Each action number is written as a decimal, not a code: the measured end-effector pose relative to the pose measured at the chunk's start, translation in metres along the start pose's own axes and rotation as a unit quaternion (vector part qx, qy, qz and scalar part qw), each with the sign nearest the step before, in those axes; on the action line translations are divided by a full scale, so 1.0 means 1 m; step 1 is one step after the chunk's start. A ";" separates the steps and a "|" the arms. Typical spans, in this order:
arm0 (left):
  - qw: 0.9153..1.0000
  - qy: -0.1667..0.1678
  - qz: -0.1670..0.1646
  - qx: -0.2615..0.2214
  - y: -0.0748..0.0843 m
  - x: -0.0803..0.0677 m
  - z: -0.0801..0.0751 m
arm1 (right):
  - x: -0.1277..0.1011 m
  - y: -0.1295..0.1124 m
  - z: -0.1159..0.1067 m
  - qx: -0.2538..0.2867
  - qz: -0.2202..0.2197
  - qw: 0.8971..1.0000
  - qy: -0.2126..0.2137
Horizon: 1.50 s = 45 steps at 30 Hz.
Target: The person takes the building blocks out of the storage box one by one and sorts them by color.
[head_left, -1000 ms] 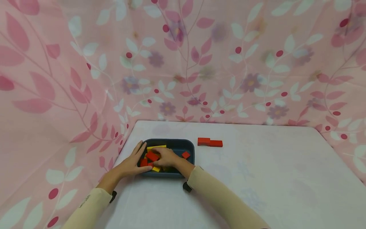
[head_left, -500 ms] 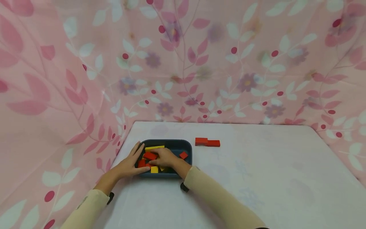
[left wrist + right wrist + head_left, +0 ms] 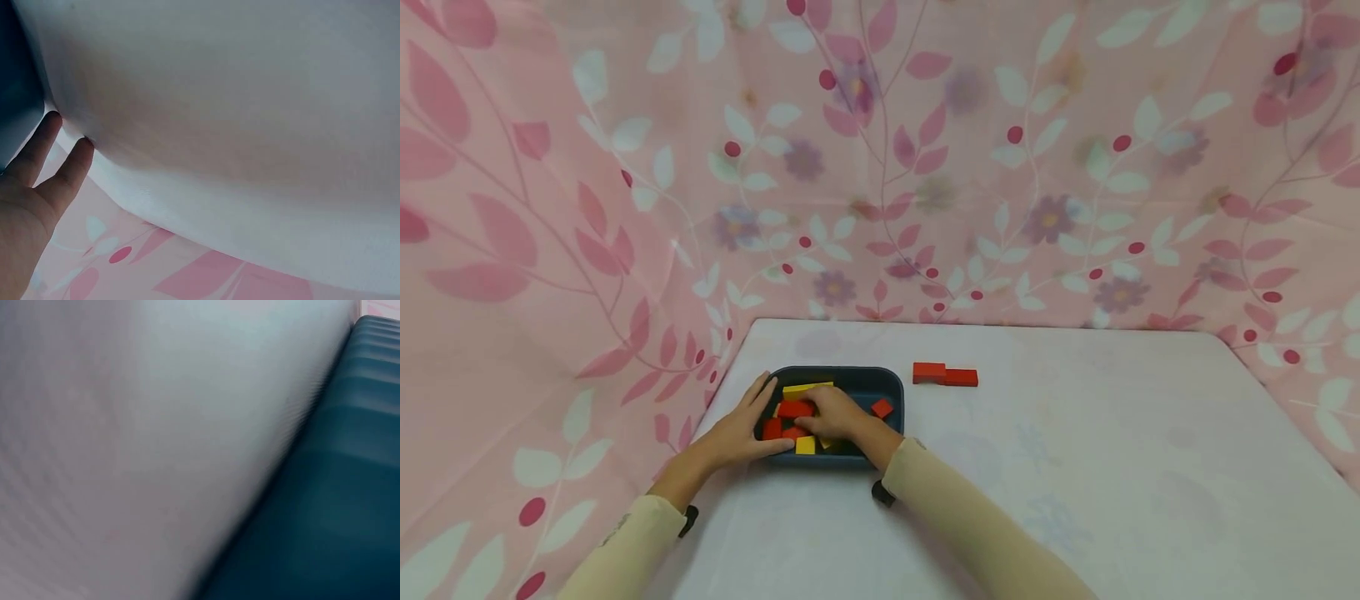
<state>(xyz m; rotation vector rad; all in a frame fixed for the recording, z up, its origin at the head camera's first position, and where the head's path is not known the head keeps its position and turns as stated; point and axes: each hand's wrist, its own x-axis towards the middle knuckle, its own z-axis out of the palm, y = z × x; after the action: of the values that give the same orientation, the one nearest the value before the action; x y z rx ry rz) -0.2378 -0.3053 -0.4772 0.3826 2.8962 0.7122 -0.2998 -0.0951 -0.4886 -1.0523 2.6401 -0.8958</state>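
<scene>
We see a dark blue tray (image 3: pixel 891 385) sitting near the left edge of a desk (image 3: pixel 1075 467) covered in white cloth, with both hands working at it. The left hand (image 3: pixel 737 433) lies flat against the tray's left rim, its fingers straight and spread along the outside wall and its thumb along the near edge; it steadies the tray rather than curling round it. In the left wrist view we make out two straight fingers (image 3: pixel 37 150) lying beside the dark tray wall (image 3: pixel 15 94) on the white cloth.

The right hand (image 3: pixel 835 414) reaches into the tray from the near side, fingers bent down over the pile of blocks. Its fingertips sit on a red block (image 3: pixel 795 409) near the tray's left half, but we cannot tell whether they pinch it or only touch it. Around that block lie a long yellow block (image 3: pixel 805 388) towards the far wall, a small yellow block (image 3: pixel 805 445) at the near wall, more red pieces at the left, and a single red block (image 3: pixel 882 408) apart on the right side of the tray.

The right wrist view shows only blurred white cloth and the ribbed blue tray wall (image 3: pixel 337 506).

Outside the tray, just beyond its far right corner, a pair of red blocks (image 3: pixel 945 374) lies end to end on the desk. Pink curtains (image 3: pixel 925 167) printed with leaves and flowers hang behind and to the left.
</scene>
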 end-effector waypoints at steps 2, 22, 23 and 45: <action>1.000 0.004 -0.001 0.007 -0.001 0.000 0.000 | 0.000 -0.001 0.000 -0.012 -0.007 1.000 0.010; 1.000 -0.013 -0.002 -0.025 -0.007 0.001 0.004 | -0.006 0.003 -0.007 0.178 0.040 0.973 0.141; 1.000 -0.013 -0.004 -0.026 -0.006 0.002 0.005 | -0.006 0.003 -0.007 0.191 0.042 0.970 0.142; 1.000 0.016 0.020 -0.008 0.009 0.012 -0.003 | -0.025 0.001 -0.053 0.131 0.002 0.983 0.125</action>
<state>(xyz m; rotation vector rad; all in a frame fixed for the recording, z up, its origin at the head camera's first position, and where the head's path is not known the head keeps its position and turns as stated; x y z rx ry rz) -0.2480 -0.2958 -0.4717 0.4324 2.9191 0.7531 -0.3007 -0.0523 -0.4477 -0.9224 2.6121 -1.4128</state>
